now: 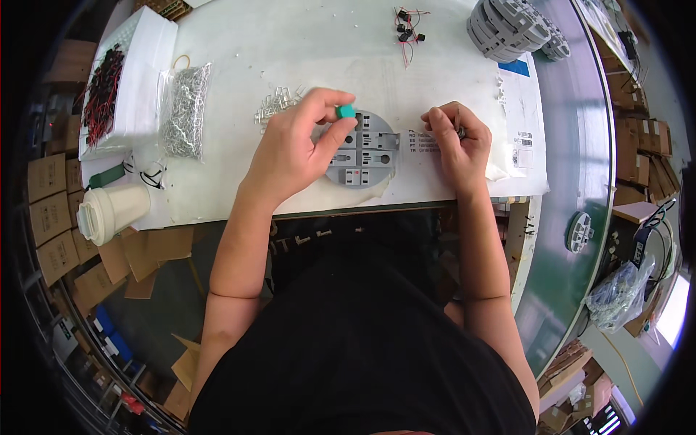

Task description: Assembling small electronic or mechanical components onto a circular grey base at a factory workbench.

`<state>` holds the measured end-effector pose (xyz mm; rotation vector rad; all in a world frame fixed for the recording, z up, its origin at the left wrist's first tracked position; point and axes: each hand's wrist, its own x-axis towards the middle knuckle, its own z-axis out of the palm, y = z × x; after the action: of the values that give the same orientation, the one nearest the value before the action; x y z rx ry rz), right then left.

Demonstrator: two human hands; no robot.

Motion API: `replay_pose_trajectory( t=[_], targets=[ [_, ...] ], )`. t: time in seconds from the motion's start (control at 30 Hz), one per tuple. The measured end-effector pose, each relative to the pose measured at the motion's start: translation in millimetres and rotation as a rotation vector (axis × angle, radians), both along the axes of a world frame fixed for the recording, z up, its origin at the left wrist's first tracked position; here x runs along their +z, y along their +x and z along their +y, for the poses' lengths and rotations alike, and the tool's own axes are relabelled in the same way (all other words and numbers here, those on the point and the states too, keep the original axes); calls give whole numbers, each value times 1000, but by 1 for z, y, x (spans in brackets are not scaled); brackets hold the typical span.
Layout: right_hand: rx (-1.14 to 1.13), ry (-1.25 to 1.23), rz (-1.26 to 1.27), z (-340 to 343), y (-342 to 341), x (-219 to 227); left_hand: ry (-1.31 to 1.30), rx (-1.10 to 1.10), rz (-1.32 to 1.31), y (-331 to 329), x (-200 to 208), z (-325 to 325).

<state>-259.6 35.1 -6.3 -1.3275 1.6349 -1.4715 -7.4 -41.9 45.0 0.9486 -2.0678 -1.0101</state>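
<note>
Between the thumb and forefinger of my left hand (296, 145) is a small green block (346, 112), held just above a round grey plastic plate (377, 161). The plate lies flat near the table's front edge and has slots and small fittings in it; my left hand covers its left side. To the right of the plate, my right hand (464, 145) is closed, its fingers curled in. A small dark bit shows among those fingers, too small to name. Loose small metal clips (274, 104) lie in a pile beyond my left hand.
At the left stand a white bin (134, 54) with red and black wired parts, a clear bag (185, 112) of metal pieces and a cream cup (119, 212). Small wired black parts (408, 29) lie at the back. Stacked grey plates (507, 29) stand back right, beside a green conveyor (558, 167).
</note>
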Motion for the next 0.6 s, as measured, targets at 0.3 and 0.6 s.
replay_pose_trajectory(
  t=[0.3, 0.6],
  targets=[
    [22, 10, 15, -2, 2, 8, -207, -129, -321, -16, 7, -10],
    [26, 203, 93, -14, -1, 39, -337, -161, -387, -30, -1, -1]
  ],
)
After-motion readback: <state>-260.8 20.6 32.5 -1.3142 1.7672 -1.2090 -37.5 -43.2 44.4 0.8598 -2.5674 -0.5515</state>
